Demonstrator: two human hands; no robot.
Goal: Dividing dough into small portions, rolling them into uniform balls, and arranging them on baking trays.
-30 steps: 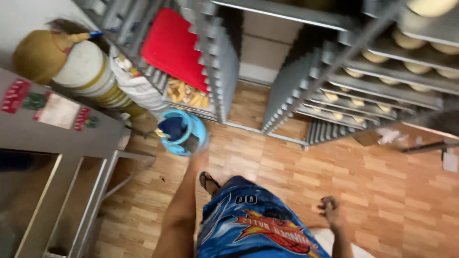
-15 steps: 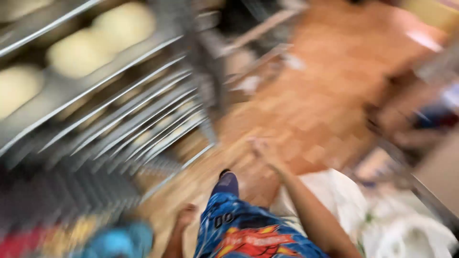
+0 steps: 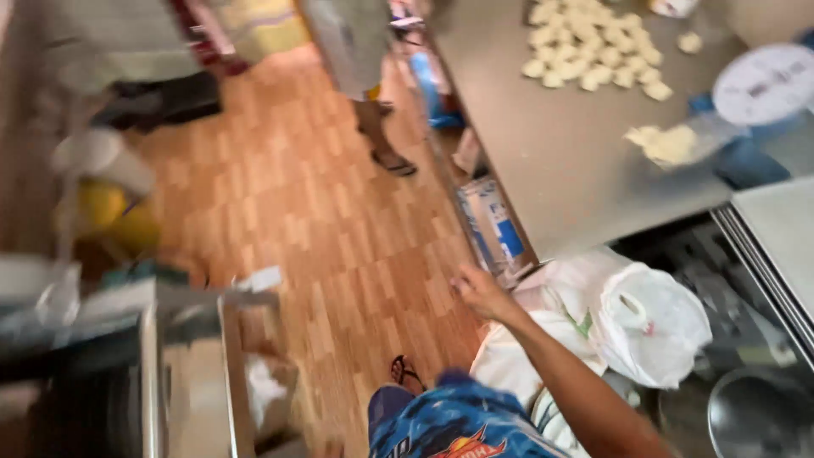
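At the far left, blurred, stands a grey metal cabinet (image 3: 102,373) with a pale plastic bag on top, and behind it a yellow tub (image 3: 110,216) sits on the floor under a white rounded container. The orange-brown wood-pattern floor (image 3: 322,220) runs up the middle of the view, and another person's sandalled foot (image 3: 394,163) stands on it near the top, beside the table's edge. Low in the middle are the wearer's own blue patterned shorts (image 3: 449,424) and a foot in a dark sandal. The left hand is out of view. The right hand (image 3: 479,293) reaches forward and down on an outstretched arm, fingers loosely curled and holding nothing that can be made out; motion blur hides how far they are spread. Just right of it, near but not touching, lies a white knotted plastic bag (image 3: 653,318), bulging, beside a white cloth-like sack. Just above the hand a blue and white carton (image 3: 496,229) leans under the table's edge. Further right a grey steel table (image 3: 560,161) bears a cluster of pale dough balls (image 3: 593,47), a flattened lump of dough, and a round white-faced weighing scale (image 3: 767,85).
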